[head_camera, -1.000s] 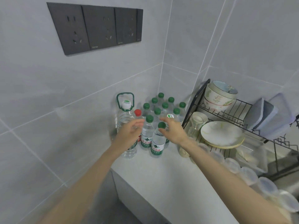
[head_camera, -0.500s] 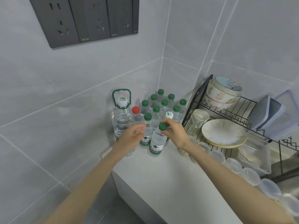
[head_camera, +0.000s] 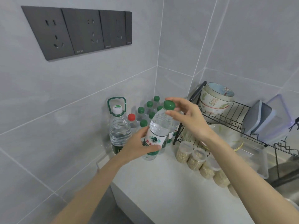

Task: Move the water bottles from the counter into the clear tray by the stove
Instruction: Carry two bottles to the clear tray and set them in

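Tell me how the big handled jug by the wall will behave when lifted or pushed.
The jug looks nearly full, so probably heavy; its green handle should take the lift. Its ribbed clear walls may dent under a squeeze. Broad and upright on the counter, it would likely slide rather than tip, though small bottles crowd beside it.

You have: clear glossy plastic water bottle (head_camera: pixel 159 126), ridged green plastic cap (head_camera: pixel 169 105); matt pale grey counter (head_camera: pixel 161 183); black wire-metal dish rack (head_camera: pixel 226 113); glossy glazed ceramic bowls (head_camera: pixel 215 97).
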A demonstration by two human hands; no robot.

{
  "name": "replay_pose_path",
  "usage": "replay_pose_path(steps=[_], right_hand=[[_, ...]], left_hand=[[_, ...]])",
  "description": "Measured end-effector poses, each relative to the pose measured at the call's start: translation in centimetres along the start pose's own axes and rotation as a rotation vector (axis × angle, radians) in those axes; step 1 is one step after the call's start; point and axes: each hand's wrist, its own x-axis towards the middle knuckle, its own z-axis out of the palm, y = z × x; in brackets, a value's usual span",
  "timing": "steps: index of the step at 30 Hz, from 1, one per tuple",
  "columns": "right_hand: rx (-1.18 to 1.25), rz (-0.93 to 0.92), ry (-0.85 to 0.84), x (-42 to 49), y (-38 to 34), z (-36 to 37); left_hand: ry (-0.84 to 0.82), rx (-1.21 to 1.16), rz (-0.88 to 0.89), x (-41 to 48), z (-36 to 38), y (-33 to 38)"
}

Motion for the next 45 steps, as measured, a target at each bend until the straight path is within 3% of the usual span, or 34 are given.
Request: replay_pose_path(steps=[4,8,15,21,25,31,45], right_hand=[[0.105,-0.003,-0.049,-0.1,-1.3,-0.1],[0.149,-0.001,-0.052,0.3,-1.5,0.3],[0.363,0.227,-0.222,2.1,1.0,2.5],[-0.325,0.243,-0.223,5.1,7.4,6.3],[-0.557,0.214,-0.271,6.3,9.8,8.9],[-0.571,0.190,-0.168,6.1,12.0,10.8],[-0.606,0.106,-0.266,0.8,9.6,5.3]], left_hand=[[-0.006,-0.099,0.053,-0.3,-0.2,0.9],[0.089,-0.120,0.080,-1.0,-0.6,1.1],[0.292,-0.083,0.007,-3.4,-1.8,0.0],[0.429,-0.083,-0.048,-6.5,-4.1,-0.5],[0.493,-0.075,-0.068,-7.8,-5.3,-0.7],[0.533,-0.064,-0.073,-9.3,-6.0,-0.9],[0.419,-0.086,-0.072,-7.8,-2.9,-1.8]])
